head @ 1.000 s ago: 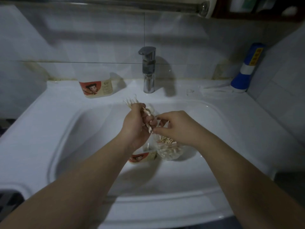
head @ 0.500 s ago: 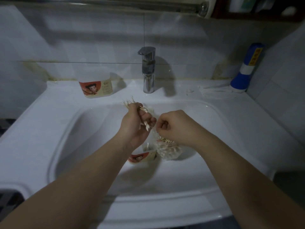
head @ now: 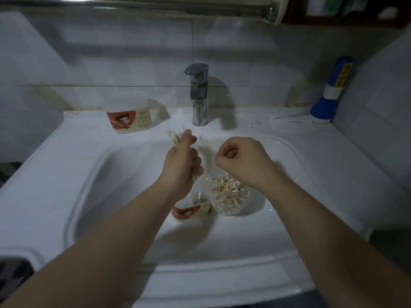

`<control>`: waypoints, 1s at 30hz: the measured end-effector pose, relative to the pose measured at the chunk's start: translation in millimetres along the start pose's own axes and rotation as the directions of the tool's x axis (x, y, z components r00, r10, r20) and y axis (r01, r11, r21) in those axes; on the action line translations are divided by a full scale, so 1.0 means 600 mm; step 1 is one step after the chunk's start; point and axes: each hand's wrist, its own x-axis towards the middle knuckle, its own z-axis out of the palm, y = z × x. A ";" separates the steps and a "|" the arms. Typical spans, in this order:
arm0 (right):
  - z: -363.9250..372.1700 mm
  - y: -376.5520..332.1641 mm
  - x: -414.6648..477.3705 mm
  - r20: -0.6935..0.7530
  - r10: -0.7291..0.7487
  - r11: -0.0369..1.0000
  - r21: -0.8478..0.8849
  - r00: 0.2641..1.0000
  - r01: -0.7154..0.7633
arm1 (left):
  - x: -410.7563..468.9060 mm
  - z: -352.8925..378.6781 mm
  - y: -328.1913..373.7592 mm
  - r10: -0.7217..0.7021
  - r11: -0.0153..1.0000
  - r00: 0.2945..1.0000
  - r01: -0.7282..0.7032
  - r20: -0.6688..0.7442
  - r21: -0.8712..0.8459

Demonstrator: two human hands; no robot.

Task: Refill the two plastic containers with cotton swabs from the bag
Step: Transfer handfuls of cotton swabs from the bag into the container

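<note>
Both hands are raised over the white sink basin (head: 115, 174). The left hand (head: 181, 165) is clenched around a bundle of cotton swabs (head: 173, 138), whose tips fan out above the thumb toward the back left; a few stick ends show below the curled fingers. The right hand (head: 242, 162) is curled into a loose fist. Whether it grips anything cannot be told: blurred pale streaks, probably swabs or bag film, lie between the two hands.

Compared with half a second ago, the hands have separated. They were then nearly touching at the knuckles; now a clear gap stands between them, and the left hand has lifted slightly toward the faucet (head: 198, 94).

The clear bag (head: 229, 196), holding a heap of swabs, rests on the basin floor directly under the right wrist, more exposed than before. Touching it on the left lies one plastic container (head: 191, 211), with a red cartoon label, partly hidden by the left forearm; a few swabs stand inside it. The second container (head: 129, 118), same label, stands on the rim at back left, well apart from the hands and unmoved.

A blue and white bottle (head: 331, 92) stands in the back right corner.
</note>
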 end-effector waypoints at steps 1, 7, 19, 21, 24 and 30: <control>0.004 -0.003 -0.002 0.025 0.010 1.000 0.022 1.000 -0.010 | -0.002 0.002 -0.004 0.041 0.994 0.998 -0.046 0.042 0.104; 0.017 -0.003 -0.007 0.177 -0.048 0.999 0.031 0.983 0.044 | -0.016 0.015 -0.016 0.089 0.944 0.982 -0.137 0.168 0.302; 0.010 -0.019 0.005 0.211 -0.250 0.968 0.063 0.945 0.242 | -0.030 0.011 -0.007 -0.070 0.905 0.887 -0.136 0.456 0.404; 0.013 -0.023 0.003 0.206 -0.286 0.957 0.013 0.936 0.290 | -0.031 0.011 -0.007 -0.068 0.885 0.892 -0.152 0.446 0.440; 0.015 -0.026 0.008 0.181 -0.332 0.924 -0.136 0.926 0.358 | -0.030 0.011 -0.007 -0.052 0.847 0.908 -0.181 0.417 0.499; 0.015 -0.015 0.010 0.216 -0.298 0.939 -0.110 0.930 0.326 | -0.027 0.008 0.003 -0.105 0.887 0.925 -0.080 0.366 0.455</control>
